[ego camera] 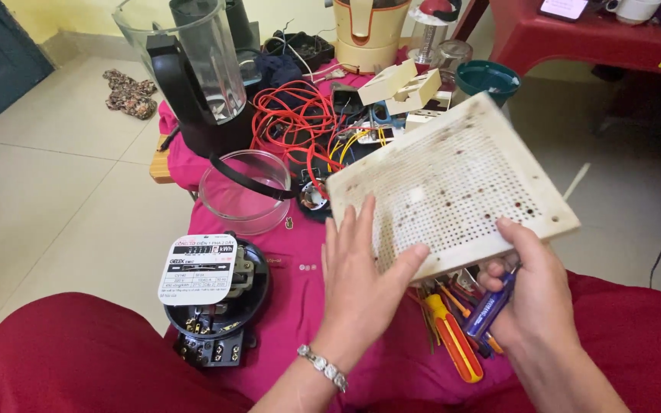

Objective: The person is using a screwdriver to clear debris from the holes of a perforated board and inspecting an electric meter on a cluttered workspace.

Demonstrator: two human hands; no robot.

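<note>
Meter [212, 294]: black, round, white label, near left on the pink cloth [292, 306].
Bowl [242, 191]: clear glass, just beyond the meter.
Left hand [361, 268]: my grip is released, fingers flat against the near left edge of the board [453, 183].
Board: cream, perforated, stained, tilted up at centre right, above the screwdrivers [453, 336].
Right hand [533, 294]: my grip pinches the board's near right edge, with a blue tester [493, 302] clenched in the palm.
</note>
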